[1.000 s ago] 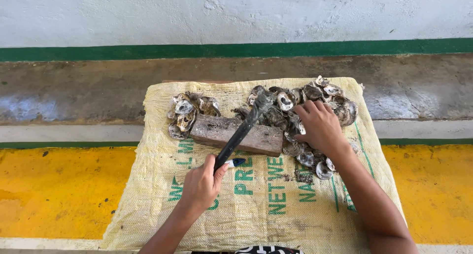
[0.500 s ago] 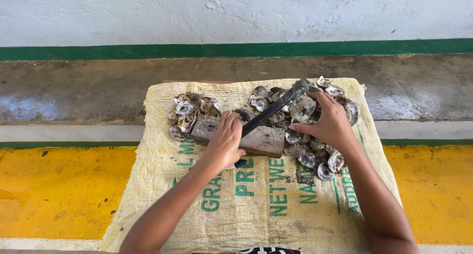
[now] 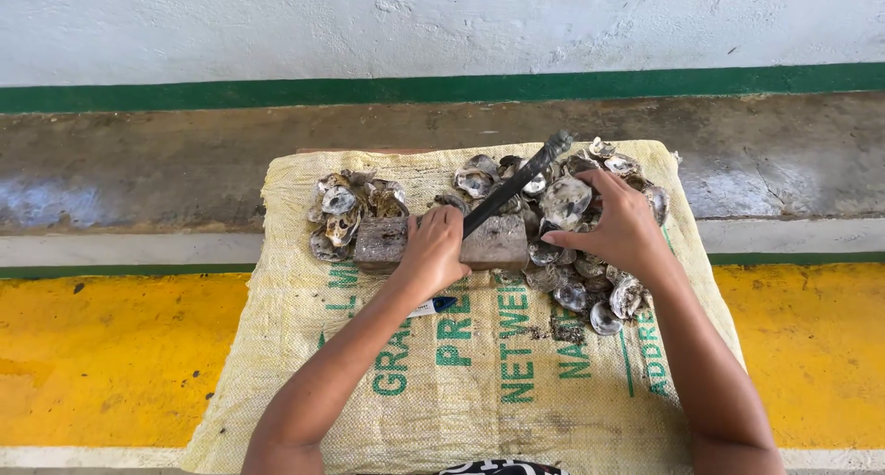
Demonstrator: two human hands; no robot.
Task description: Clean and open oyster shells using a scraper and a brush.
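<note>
The left hand was closed around the handle of a dark, narrow blade, which angled up and away over a weathered wooden block toward the far shell heap. The right hand lay spread, fingers partly curled, on a large pale oyster shell at the near edge of that heap; whether it gripped the shell or merely steadied it could not be told. All of this rested on a yellowish woven sack with green print, laid over a yellow-painted surface before a grey concrete ledge. Two groups of shells were present: a small cluster left of the block, touching its end, and a much larger pile to the right, running from the sack's far edge down past the right wrist. In my judgement the work stood at an early stage: the smaller cluster likely represented shells already dealt with, while the bulk on the right remained to be handled. The top of the block carried no shell where it showed.
</note>
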